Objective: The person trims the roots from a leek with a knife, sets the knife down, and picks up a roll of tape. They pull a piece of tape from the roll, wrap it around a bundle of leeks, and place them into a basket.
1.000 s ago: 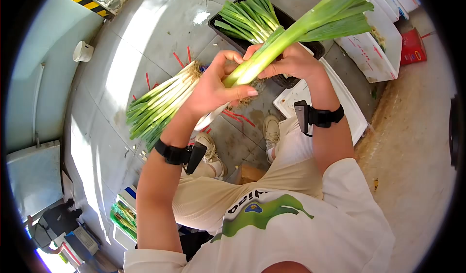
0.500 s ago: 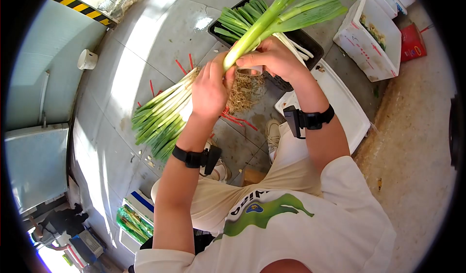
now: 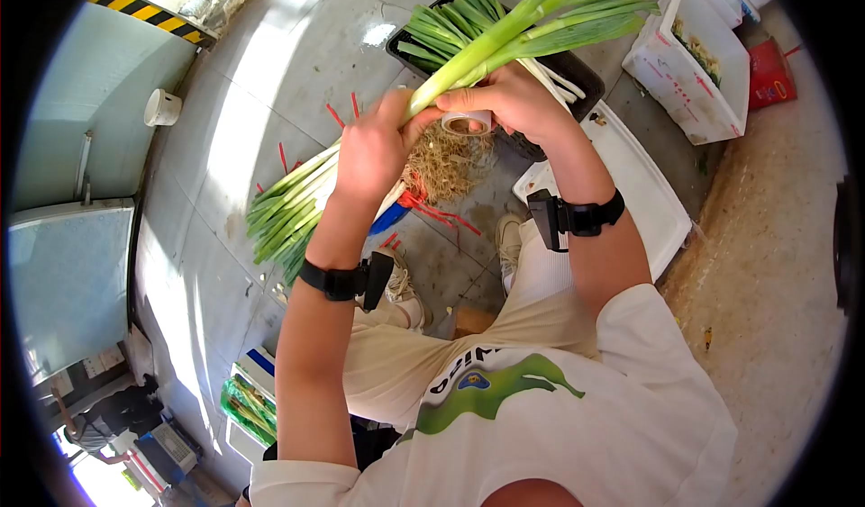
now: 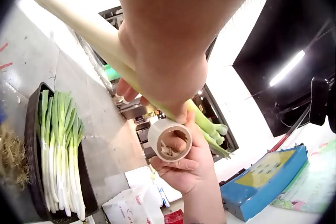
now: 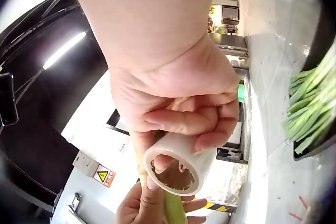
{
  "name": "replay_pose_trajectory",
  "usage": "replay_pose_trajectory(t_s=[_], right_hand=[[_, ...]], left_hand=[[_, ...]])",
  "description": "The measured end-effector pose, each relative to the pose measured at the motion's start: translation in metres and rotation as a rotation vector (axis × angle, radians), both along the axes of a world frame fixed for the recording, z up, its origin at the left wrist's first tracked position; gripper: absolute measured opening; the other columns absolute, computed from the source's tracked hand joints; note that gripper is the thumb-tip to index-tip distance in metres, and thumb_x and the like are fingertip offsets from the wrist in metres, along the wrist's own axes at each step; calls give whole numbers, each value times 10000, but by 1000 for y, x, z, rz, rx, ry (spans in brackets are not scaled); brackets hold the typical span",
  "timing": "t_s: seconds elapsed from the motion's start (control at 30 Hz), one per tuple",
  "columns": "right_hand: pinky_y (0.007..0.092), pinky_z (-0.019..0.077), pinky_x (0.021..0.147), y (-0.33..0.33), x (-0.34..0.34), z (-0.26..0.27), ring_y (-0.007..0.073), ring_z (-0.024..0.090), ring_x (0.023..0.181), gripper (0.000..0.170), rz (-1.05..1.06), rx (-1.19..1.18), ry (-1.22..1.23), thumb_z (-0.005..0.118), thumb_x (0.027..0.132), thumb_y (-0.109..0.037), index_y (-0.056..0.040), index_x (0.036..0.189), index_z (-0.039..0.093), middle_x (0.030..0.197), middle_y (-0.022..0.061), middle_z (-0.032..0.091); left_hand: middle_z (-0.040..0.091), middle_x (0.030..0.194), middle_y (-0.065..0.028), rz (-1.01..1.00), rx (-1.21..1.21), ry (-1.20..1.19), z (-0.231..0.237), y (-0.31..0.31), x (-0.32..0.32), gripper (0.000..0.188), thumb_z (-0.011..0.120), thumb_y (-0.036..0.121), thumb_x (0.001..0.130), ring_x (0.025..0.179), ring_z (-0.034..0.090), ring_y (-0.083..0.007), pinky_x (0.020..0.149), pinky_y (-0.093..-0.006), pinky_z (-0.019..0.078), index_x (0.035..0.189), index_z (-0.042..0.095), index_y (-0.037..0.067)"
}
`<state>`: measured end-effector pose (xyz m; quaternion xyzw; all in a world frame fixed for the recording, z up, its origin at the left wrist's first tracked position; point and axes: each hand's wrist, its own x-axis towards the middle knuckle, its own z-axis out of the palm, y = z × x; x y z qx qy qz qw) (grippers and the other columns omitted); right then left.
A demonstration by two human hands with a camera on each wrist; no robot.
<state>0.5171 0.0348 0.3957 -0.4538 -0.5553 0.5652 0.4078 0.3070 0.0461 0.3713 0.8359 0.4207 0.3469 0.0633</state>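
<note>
Head view: left hand [image 3: 368, 156] grips the pale end of the leek stalks [image 3: 494, 44]; right hand [image 3: 521, 102] grasps a tape roll [image 5: 203, 167] beside them. Apparent step: taping; the next move calls for steady stalks and taut tape.

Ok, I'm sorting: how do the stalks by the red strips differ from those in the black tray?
The outer stalks lie outside the black tray; the tray stalks inside it. Roots show by the outer stalks' pale ends; the tray stalks' pale ends look rootless. Both have green tops.
</note>
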Motion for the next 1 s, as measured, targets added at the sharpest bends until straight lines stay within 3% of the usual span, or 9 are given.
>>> replay_pose_trajectory(t_s=[0.2, 0.4, 0.47, 0.5, 0.57, 0.7, 0.77, 1.0], right_hand=[[196, 330, 368, -1, -1, 1, 56, 541, 464, 275, -33, -21, 2, 803, 808, -252, -29, 949, 721, 636, 15, 617], [201, 337, 381, 5, 1, -8, 57, 537, 476, 303, -12, -69, 5, 812, 803, -310, -33, 898, 737, 617, 12, 601], [206, 338, 390, 5, 0, -7, 54, 526, 485, 332, -36, -35, -54, 816, 798, -340, -31, 895, 746, 616, 15, 606], [206, 338, 390, 4, 0, -5, 54, 526, 485, 332, -37, -36, -53, 816, 798, -340, -31, 895, 746, 616, 15, 606], [187, 311, 383, 2, 0, -1, 35, 544, 536, 337, -58, 12, -123, 766, 846, -379, -70, 982, 747, 679, -18, 631], [205, 350, 406, 6, 3, -5, 48, 535, 512, 351, -87, 11, -97, 817, 797, -345, -36, 949, 752, 639, 12, 627], [206, 356, 409, 7, 4, -5, 47, 540, 521, 351, -66, 22, -81, 820, 794, -345, -40, 954, 751, 643, 8, 627], [201, 360, 423, 4, 4, 1, 40, 546, 536, 355, -109, 56, -82, 826, 793, -330, -36, 972, 739, 668, 8, 634]], left_hand=[[638, 791, -153, -63, -25, 52, 6, 5, -2, 394, 721, 410, 852, 688, 639, -362, 553, -447, 504, 977, 587, 61], [677, 912, -167, -45, -191, -74, 2, 1, 1, 370, 703, 347, 896, 766, 666, -342, 648, -405, 532, 1130, 618, 73], [685, 862, -95, -76, -393, -201, 1, 1, 1, 325, 705, 199, 927, 731, 640, -143, 634, -288, 505, 1199, 616, 47], [685, 862, -95, -77, -394, -200, 2, 1, 3, 325, 705, 199, 927, 731, 640, -143, 634, -288, 505, 1199, 616, 47], [671, 924, -54, -173, -499, -484, 4, 2, 9, 322, 685, 150, 944, 780, 589, -83, 672, -242, 485, 1228, 594, 26], [706, 943, -90, -171, -469, -403, 0, 7, 6, 360, 720, 171, 909, 778, 667, -144, 669, -287, 520, 1233, 603, 68], [693, 922, -52, -208, -549, -504, -3, 8, 7, 366, 718, 163, 917, 758, 620, -93, 663, -249, 501, 1243, 599, 46], [672, 919, 4, -245, -681, -648, 1, 8, 9, 359, 716, 144, 924, 766, 567, -52, 661, -213, 466, 1240, 611, 11]])
